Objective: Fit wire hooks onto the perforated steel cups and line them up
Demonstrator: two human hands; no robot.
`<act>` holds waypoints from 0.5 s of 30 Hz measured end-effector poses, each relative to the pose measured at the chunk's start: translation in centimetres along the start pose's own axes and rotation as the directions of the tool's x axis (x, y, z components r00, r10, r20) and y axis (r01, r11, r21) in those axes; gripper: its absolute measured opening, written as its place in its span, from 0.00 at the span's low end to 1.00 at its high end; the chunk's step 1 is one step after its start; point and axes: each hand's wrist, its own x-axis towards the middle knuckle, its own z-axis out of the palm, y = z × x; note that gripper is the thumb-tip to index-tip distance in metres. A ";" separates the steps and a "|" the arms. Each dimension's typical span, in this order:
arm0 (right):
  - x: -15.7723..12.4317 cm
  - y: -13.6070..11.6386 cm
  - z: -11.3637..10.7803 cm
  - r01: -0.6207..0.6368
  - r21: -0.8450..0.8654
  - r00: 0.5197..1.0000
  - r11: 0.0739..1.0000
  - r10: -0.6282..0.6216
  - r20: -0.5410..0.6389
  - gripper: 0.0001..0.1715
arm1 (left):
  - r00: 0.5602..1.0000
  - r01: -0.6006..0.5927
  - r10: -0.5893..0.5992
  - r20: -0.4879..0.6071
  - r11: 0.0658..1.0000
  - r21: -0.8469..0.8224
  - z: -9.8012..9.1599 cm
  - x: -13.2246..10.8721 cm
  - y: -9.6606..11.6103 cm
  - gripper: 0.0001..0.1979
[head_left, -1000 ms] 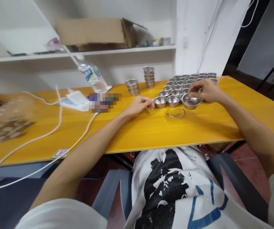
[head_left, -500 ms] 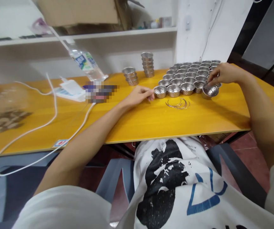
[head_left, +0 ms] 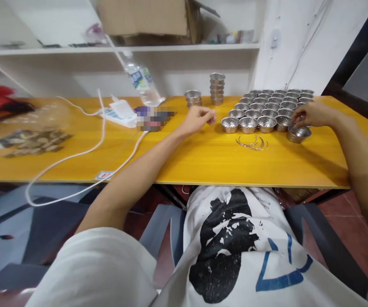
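My right hand (head_left: 312,114) pinches the rim of a small perforated metal cup (head_left: 299,134) at the right end of the front row. That cup tilts slightly and sits nearer to me than its neighbours. Left of it stands a block of matching cups (head_left: 266,124) in several rows, mouths up. My left hand (head_left: 200,119) hovers just left of the row's end cup (head_left: 230,124), apart from it, its fingers loosely curled with nothing visible in them. Several thin curved wires (head_left: 254,144) lie in front of the cups.
Two stacks of metal cups, one short (head_left: 193,98) and one tall (head_left: 217,88), stand at the back. A plastic bottle (head_left: 143,83) leans there. A white cable (head_left: 75,158) loops over the table's front edge. Small brownish pieces (head_left: 41,143) lie at left.
The view has swung left. My right hand has drawn its cup slightly nearer to me, away from the row. My left hand has moved a little left of the end cup.
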 end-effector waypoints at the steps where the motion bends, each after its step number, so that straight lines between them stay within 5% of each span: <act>1: 0.0 0.2 0.0 -0.001 -0.008 1.000 1.000 0.002 0.018 0.17 | 0.994 -0.016 0.020 -0.107 0.999 0.043 -0.8 0.3 -0.4 0.25; 3: -0.2 0.2 -0.4 0.003 -0.048 1.000 0.999 -0.002 0.028 0.20 | 0.946 -0.025 0.075 -0.316 0.987 0.159 -2.7 0.9 -1.5 0.17; 5: -0.7 -0.5 -1.0 0.041 -0.101 0.996 0.994 -0.048 -0.069 0.22 | 0.904 -0.001 0.120 -0.410 0.960 0.280 -4.7 1.2 -2.9 0.13; 9: -1.9 -5.4 -1.0 0.284 -0.035 0.897 0.958 -0.278 -0.343 0.18 | 0.940 0.097 0.051 -0.337 0.907 0.409 -7.1 1.3 -6.0 0.28; 12: -2.4 -10.4 1.0 0.514 0.181 0.857 0.838 -0.492 -0.157 0.21 | 0.969 0.136 -0.024 -0.246 0.884 0.447 -6.7 1.4 -7.7 0.34; 15: -2.5 -14.0 3.6 0.616 0.193 0.785 0.764 -0.616 -0.065 0.15 | 0.973 0.141 -0.036 -0.227 0.874 0.464 -5.7 1.8 -8.8 0.35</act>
